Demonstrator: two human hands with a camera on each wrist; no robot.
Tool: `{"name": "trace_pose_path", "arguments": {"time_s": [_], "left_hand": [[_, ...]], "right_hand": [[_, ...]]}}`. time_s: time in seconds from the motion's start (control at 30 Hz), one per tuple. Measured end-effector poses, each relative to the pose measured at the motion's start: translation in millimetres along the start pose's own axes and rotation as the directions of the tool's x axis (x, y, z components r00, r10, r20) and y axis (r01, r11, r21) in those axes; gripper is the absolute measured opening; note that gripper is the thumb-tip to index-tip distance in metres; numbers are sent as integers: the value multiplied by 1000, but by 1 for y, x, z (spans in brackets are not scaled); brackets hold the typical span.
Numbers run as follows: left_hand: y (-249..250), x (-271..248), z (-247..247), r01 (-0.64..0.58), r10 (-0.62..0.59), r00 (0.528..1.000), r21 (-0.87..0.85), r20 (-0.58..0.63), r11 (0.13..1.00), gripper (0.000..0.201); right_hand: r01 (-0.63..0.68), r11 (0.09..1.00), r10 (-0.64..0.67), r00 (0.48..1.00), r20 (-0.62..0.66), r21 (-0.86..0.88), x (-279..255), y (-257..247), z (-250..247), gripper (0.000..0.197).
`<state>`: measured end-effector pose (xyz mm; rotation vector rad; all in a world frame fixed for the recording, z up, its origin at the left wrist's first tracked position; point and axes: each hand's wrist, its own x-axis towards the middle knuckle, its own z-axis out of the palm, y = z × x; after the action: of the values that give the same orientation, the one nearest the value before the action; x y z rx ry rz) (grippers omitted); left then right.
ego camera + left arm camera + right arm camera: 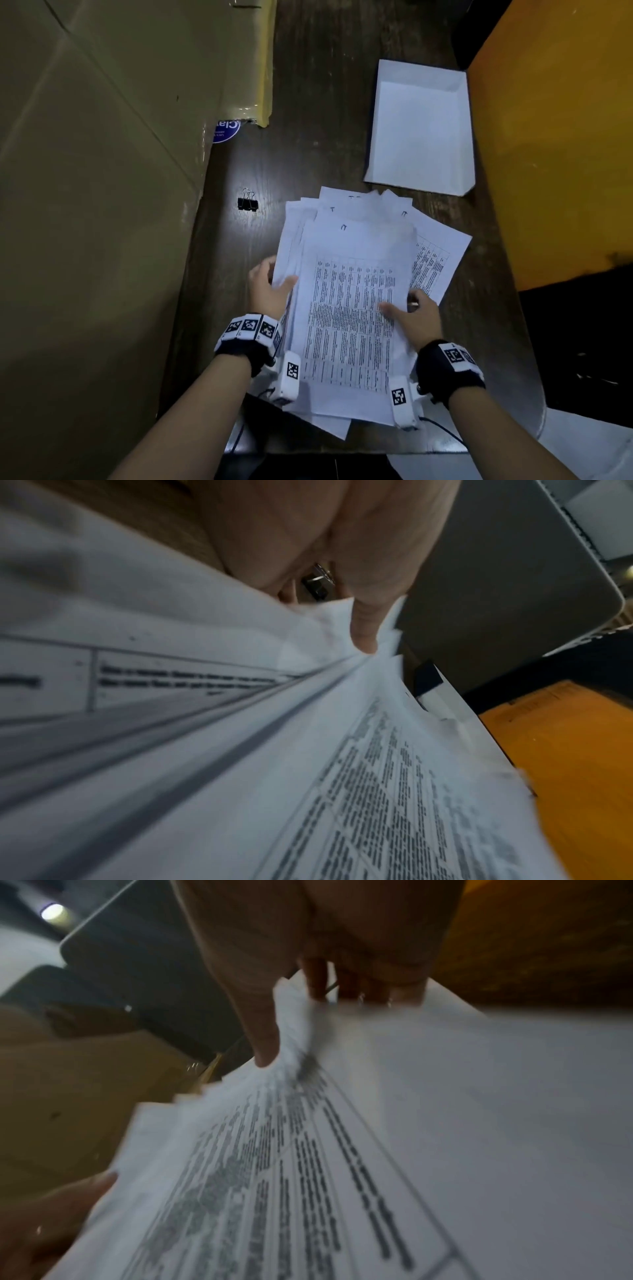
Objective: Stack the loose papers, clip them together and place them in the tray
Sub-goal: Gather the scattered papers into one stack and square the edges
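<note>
Both hands pinch the papers [349,301] by their side edges — left hand [269,287] and right hand [416,317], thumbs on top — probably to square the fanned sheets on the desk [308,102]. The clip [247,202] and tray [421,126] wait nearby.

- Bare forearms, no sleeves
- Left hand [270,291]: black wrist strap [248,337] at 7 o'clock, ringed with white blocks printed with black square codes
- Right hand [416,320]: matching black band [448,368], white coded camera pod [402,401], thin black cable [445,430] trailing toward 5 o'clock
</note>
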<state>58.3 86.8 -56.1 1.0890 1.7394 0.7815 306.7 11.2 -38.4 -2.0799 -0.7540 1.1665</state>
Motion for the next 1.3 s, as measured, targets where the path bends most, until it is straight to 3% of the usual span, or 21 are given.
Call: {"name": "trace_pose_path", "arguments": {"time_s": [0.1, 0.17, 0.23, 0.3, 0.47, 0.57, 0.67, 0.77, 0.87, 0.9, 1.0, 1.07, 1.1, 1.13, 1.2, 1.3], "left_hand": [[11, 8, 14, 109, -110, 994, 34, 27, 993, 76], [17, 14, 21, 139, -141, 990, 74, 29, 988, 88], [22, 20, 28, 149, -153, 988, 112, 29, 983, 82], [26, 25, 33, 187, -194, 980, 119, 50, 975, 75], [36, 20, 47, 223, -248, 942, 131, 224, 966, 43], [41, 17, 50, 199, -228, 940, 136, 254, 971, 35], [39, 22, 45, 205, -236, 926, 135, 295, 969, 37], [37, 25, 33, 208, -223, 912, 80, 345, 975, 63], [38, 34, 21, 208, -178, 907, -39, 381, 977, 102], [47, 34, 16, 219, -178, 901, -60, 395, 974, 102], [66, 34, 9, 292, -237, 872, -66, 428, 954, 48], [69, 37, 11, 290, -253, 862, -19, 439, 957, 46], [68, 40, 14, 265, -242, 861, 12, 447, 964, 51], [68, 41, 16, 236, -225, 864, 34, 450, 971, 52], [74, 43, 21, 197, -199, 887, 50, 416, 979, 43], [105, 43, 23, 120, -102, 951, -45, 292, 992, 46]], "right_hand": [[-51, 926, 39, 998, -41, -374, 11, -2, 4, 78], [-147, 860, 56, 979, -195, -489, 15, -4, 3, 80], [-251, 883, 123, 939, -321, -397, 18, -6, 0, 90], [-275, 935, 185, 918, -351, -226, 27, -5, -4, 103], [-190, 981, 193, 959, -208, 32, 44, -10, -2, 112], [-146, 989, 145, 985, -97, -5, 45, -11, 1, 105], [-130, 991, 129, 991, 39, 16, 47, -10, -3, 81], [-98, 993, 97, 995, 5, 74, 57, 4, -8, 90], [-44, 989, 48, 999, -24, 145, 64, -1, -16, 100], [-42, 974, 43, 999, 2, 224, 62, -11, -21, 98], [-145, 932, 66, 969, 239, 333, 58, -34, -28, 78], [-188, 943, 88, 937, 338, 275, 59, -46, -26, 55], [-157, 961, 72, 937, 343, 227, 64, -48, -24, 57], [-119, 983, 71, 948, 311, 137, 66, -52, -21, 71], [-12, 1000, 16, 966, 256, -17, 75, -61, -15, 91], [84, 996, -82, 992, 99, -13, 69, -97, -18, 68]]}}
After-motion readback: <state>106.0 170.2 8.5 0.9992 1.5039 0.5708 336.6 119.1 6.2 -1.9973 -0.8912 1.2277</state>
